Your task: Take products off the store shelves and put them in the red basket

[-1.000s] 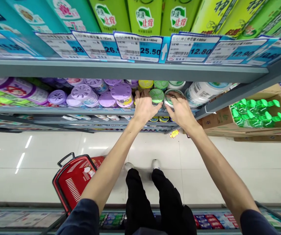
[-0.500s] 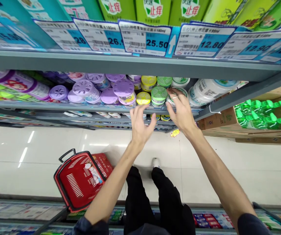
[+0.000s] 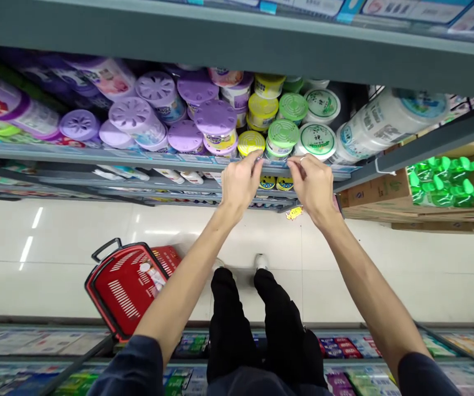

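Observation:
My left hand is closed in a pinch at the front edge of the shelf, just below a tub with a yellow lid. My right hand, with a ring on one finger, pinches at the same edge below a white tub with a green-printed lid. Between the two hands stands a tub with a green lid. A strip of price labels runs along the edge there. What lies between the fingertips is too small to make out.
Purple-lidded tubs fill the shelf to the left, and a large white container lies tilted at the right. A red shopping basket stands on the floor. Green-topped bottles sit in a cardboard box. An upper shelf edge overhangs.
Both hands have gone from spread fingers to pinches at the shelf edge. The right hand has come down off the white tub. The view has tipped, showing more of the tubs.

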Tool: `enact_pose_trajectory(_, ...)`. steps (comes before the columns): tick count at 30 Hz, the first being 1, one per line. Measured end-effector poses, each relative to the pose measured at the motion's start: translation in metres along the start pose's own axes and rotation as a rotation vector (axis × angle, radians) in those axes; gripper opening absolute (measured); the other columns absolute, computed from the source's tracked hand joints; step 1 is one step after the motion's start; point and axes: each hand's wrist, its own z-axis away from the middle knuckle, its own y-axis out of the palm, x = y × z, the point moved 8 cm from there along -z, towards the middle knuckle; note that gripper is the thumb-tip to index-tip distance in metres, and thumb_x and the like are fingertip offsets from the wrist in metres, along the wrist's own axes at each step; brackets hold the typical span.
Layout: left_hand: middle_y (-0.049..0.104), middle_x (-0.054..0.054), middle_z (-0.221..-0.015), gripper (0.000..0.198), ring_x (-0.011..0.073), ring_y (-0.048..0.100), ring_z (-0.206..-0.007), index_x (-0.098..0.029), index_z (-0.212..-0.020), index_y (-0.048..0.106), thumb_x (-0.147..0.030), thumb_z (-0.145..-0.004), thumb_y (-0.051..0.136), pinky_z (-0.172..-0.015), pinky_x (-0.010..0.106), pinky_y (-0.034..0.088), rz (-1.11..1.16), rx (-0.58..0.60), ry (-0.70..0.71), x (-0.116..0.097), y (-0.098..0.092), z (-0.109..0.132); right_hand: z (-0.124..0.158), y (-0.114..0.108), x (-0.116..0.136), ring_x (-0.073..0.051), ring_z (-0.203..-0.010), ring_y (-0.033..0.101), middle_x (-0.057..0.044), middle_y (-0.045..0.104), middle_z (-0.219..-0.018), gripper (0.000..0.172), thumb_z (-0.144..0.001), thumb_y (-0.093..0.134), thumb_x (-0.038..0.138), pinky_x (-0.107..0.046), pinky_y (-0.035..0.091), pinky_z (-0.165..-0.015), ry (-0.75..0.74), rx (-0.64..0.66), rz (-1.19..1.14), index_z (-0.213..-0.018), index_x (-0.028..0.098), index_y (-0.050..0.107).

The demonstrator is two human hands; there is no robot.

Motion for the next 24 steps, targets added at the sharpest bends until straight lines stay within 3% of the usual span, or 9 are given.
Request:
enact_pose_trajectory(3,0.075,0.006,-0.08,0.027,0.0226,0.071,-0.08,-0.022,-0.108,0.078,-0.04,-0.104,0.057,-0.085,0.035,0.052,-0.056,0.025,0.019,-0.004,0.002,-0.011,-0.005,-0.003,0.001,-0.023,-0.092,0.07,-0.009,0.077,-0.105,0.03,-0.11,0.05,0.033,-0.036,0.053,-0.084,0.015,0.011,0.01,-0.107,0.02,0.076)
enact_pose_trajectory(5,0.073,0.005,-0.079,0.03,0.0221,0.069,-0.075,-0.021,-0.116,0.076,-0.042,-0.105,0.057,-0.084,0.037,0.051,-0.052,0.024,0.013,-0.005,0.001,-0.004,0.0,-0.005,0.0,-0.023,-0.088,0.068,-0.01,0.077,-0.102,0.031,-0.11,0.05,0.036,-0.038,0.053,-0.085,0.021,0.005,0.001,-0.113,0.02,0.076)
enact_pose_trajectory(7,0.073,0.005,-0.081,0.041,0.021,0.066,-0.072,-0.022,-0.133,0.07,-0.048,-0.105,0.055,-0.083,0.038,0.051,0.014,0.023,-0.033,0.003,-0.002,0.022,0.023,-0.002,-0.004,-0.024,-0.086,0.067,-0.011,0.076,-0.104,0.035,-0.109,0.05,0.042,-0.041,0.053,-0.089,0.079,-0.004,-0.049,-0.129,0.024,0.072)
enact_pose_trajectory(9,0.074,0.004,-0.087,0.046,0.0193,0.064,-0.073,-0.024,-0.138,0.066,-0.054,-0.105,0.052,-0.083,0.037,0.051,0.116,0.04,-0.17,0.031,-0.007,0.071,0.071,0.019,-0.012,-0.028,-0.094,0.068,-0.012,0.075,-0.116,0.044,-0.109,0.047,0.05,-0.045,0.054,-0.096,0.257,0.08,-0.103,-0.146,0.031,0.06)
enact_pose_trajectory(12,0.074,0.003,-0.083,0.039,0.0168,0.062,-0.065,-0.024,-0.119,0.074,-0.05,-0.106,0.049,-0.073,0.034,0.052,0.131,0.059,-0.503,0.112,-0.027,0.188,0.195,0.089,-0.009,-0.032,-0.106,0.071,-0.015,0.071,-0.133,0.057,-0.108,0.034,0.052,-0.048,0.056,-0.096,0.567,0.544,-0.064,-0.159,0.03,0.044)
enact_pose_trajectory(14,0.073,0.004,-0.074,0.035,0.0182,0.065,-0.062,-0.02,-0.113,0.076,-0.044,-0.105,0.052,-0.07,0.034,0.052,0.061,0.051,-0.723,0.182,-0.057,0.28,0.286,0.136,0.019,-0.037,-0.102,0.075,-0.021,0.076,-0.116,0.055,-0.102,0.041,0.044,-0.052,0.058,-0.093,0.565,0.854,-0.044,-0.147,0.018,0.059)
enact_pose_trajectory(18,0.078,0.014,-0.094,0.029,0.0246,0.074,-0.087,-0.01,-0.11,0.073,-0.027,-0.104,0.051,-0.084,0.038,0.056,-0.078,0.001,-1.132,0.326,-0.148,0.445,0.438,0.2,0.081,-0.045,-0.119,0.072,-0.03,0.075,-0.123,0.045,-0.083,0.06,0.024,-0.055,0.056,-0.102,0.471,1.375,0.155,-0.119,0.003,0.076)
enact_pose_trajectory(21,0.076,0.011,-0.107,0.028,0.0231,0.073,-0.099,-0.012,-0.117,0.07,-0.034,-0.104,0.059,-0.096,0.043,0.058,-0.134,0.012,-1.361,0.424,-0.211,0.53,0.486,0.243,0.113,-0.047,-0.143,0.056,-0.031,0.059,-0.151,0.055,-0.087,0.057,0.022,-0.063,0.046,-0.115,0.377,1.546,0.334,-0.137,0.002,0.068)
enact_pose_trajectory(24,0.072,0.009,-0.121,0.034,0.0225,0.07,-0.108,-0.015,-0.123,0.068,-0.041,-0.101,0.067,-0.098,0.046,0.06,-0.132,0.066,-1.508,0.513,-0.248,0.584,0.49,0.303,0.137,-0.044,-0.156,0.04,-0.028,0.039,-0.168,0.063,-0.099,0.046,0.029,-0.062,0.036,-0.123,0.277,1.618,0.427,-0.156,0.001,0.051)
